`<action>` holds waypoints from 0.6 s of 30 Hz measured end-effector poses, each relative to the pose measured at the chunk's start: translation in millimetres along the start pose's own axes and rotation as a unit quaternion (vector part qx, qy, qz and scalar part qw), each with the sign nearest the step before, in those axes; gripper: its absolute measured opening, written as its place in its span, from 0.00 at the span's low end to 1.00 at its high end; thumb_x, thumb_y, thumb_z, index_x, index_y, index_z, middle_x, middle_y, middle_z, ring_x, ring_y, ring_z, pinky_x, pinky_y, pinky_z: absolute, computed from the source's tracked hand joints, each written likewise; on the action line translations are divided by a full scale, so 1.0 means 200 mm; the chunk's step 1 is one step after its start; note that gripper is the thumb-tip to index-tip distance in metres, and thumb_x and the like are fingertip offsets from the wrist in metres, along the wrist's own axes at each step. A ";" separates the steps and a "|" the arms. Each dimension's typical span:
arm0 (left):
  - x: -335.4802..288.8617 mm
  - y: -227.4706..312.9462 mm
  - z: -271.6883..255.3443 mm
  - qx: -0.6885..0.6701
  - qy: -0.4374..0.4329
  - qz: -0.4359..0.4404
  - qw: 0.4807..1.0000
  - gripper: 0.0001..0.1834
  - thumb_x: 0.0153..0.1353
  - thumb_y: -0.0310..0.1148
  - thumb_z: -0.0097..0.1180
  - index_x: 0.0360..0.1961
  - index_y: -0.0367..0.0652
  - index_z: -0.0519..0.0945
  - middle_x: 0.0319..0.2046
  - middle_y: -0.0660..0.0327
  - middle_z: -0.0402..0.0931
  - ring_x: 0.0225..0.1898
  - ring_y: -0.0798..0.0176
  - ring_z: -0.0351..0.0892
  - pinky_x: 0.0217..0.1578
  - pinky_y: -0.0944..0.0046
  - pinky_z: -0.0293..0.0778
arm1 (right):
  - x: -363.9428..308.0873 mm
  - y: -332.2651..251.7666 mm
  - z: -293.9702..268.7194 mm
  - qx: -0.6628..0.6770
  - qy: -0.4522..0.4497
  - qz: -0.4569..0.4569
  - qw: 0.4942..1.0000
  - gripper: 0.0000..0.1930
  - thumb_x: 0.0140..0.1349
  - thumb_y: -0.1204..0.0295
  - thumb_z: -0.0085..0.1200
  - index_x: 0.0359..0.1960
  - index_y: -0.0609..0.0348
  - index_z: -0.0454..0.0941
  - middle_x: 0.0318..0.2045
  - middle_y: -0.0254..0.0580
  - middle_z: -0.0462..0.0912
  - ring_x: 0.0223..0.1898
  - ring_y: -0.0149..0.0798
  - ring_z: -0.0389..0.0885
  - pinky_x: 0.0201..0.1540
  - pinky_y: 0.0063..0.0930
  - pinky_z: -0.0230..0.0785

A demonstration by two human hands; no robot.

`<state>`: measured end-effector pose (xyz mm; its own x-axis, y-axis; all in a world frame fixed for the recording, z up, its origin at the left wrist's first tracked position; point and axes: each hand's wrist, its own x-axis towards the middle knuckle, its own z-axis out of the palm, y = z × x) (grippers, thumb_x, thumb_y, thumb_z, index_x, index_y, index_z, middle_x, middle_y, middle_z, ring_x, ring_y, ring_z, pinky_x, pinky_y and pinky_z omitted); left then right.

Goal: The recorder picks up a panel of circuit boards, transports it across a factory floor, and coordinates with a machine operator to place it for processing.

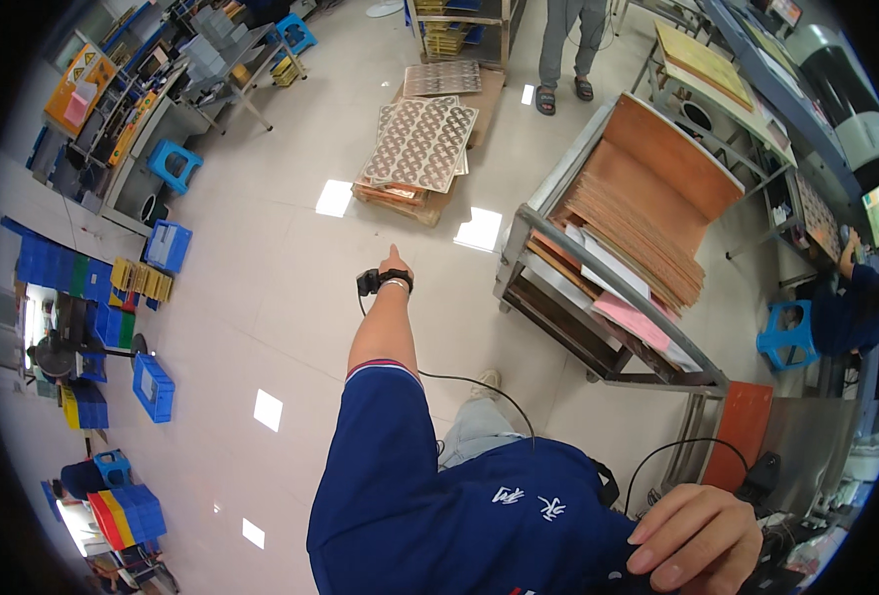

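My left arm reaches forward over the floor. My left hand (396,264) points with one finger stretched out toward a low pallet stack and holds nothing that I can see; its other fingers look curled. A black strap with a small camera (369,283) sits on that wrist. Closest to this hand is the stack of patterned panels (421,144), beyond the fingertip and apart from it. My right hand (702,535) hangs in front of my body at the lower right, fingers loosely bent and a little apart, with nothing visible in them.
Right of me stands a metal cart (618,372) with copper-coloured sheets (633,233) and papers. A person in grey trousers (570,40) stands ahead; another works at the right bench. Blue stools (174,165) and bins (153,388) line the left. A cable (479,381) runs from my left wrist.
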<state>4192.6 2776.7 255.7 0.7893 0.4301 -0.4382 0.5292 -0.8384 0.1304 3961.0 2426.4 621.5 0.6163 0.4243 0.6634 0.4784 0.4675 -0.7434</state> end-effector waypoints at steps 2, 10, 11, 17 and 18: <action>0.03 -0.01 0.00 0.004 -0.004 0.004 1.000 0.33 0.51 0.28 0.42 0.60 0.48 0.49 0.41 0.46 0.71 0.44 0.52 0.72 0.44 0.58 0.69 | 0.03 0.06 0.00 -0.017 0.011 -0.006 1.000 0.15 0.57 0.67 0.45 0.46 0.54 0.68 0.36 0.52 0.75 0.33 0.47 0.76 0.34 0.35 0.68; 0.11 -0.07 0.01 -0.015 -0.027 -0.009 0.999 0.33 0.51 0.27 0.41 0.61 0.48 0.49 0.40 0.44 0.71 0.43 0.50 0.72 0.42 0.58 0.70 | 0.15 0.22 0.04 0.021 0.024 0.012 0.999 0.18 0.58 0.66 0.44 0.51 0.53 0.66 0.37 0.49 0.75 0.32 0.47 0.76 0.31 0.36 0.69; 0.12 -0.13 0.02 -0.014 -0.028 -0.022 0.999 0.33 0.51 0.27 0.41 0.61 0.48 0.49 0.40 0.44 0.71 0.43 0.50 0.72 0.42 0.58 0.70 | 0.17 0.24 0.03 0.033 0.020 0.016 0.999 0.18 0.58 0.66 0.44 0.51 0.53 0.66 0.37 0.49 0.75 0.32 0.47 0.76 0.31 0.36 0.69; 0.20 0.01 0.11 -0.057 -0.013 0.012 0.998 0.32 0.51 0.27 0.41 0.60 0.49 0.50 0.39 0.44 0.72 0.42 0.48 0.73 0.42 0.56 0.70 | 0.28 0.15 0.16 -0.034 0.162 0.008 0.986 0.16 0.60 0.66 0.40 0.51 0.37 0.68 0.48 0.32 0.69 0.37 0.40 0.71 0.36 0.41 0.64; 0.18 0.06 0.14 -0.062 -0.021 0.029 0.997 0.32 0.52 0.27 0.41 0.60 0.49 0.50 0.38 0.43 0.72 0.41 0.48 0.73 0.42 0.55 0.70 | 0.30 0.10 0.20 -0.038 0.205 0.046 0.977 0.15 0.59 0.63 0.41 0.48 0.33 0.70 0.48 0.25 0.70 0.39 0.38 0.69 0.38 0.42 0.61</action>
<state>4219.1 2773.9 217.0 0.8072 0.3659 -0.4631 0.5196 -0.8128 0.2635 3982.7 2491.6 650.7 0.8503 0.1089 0.5150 0.4445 0.3756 -0.8132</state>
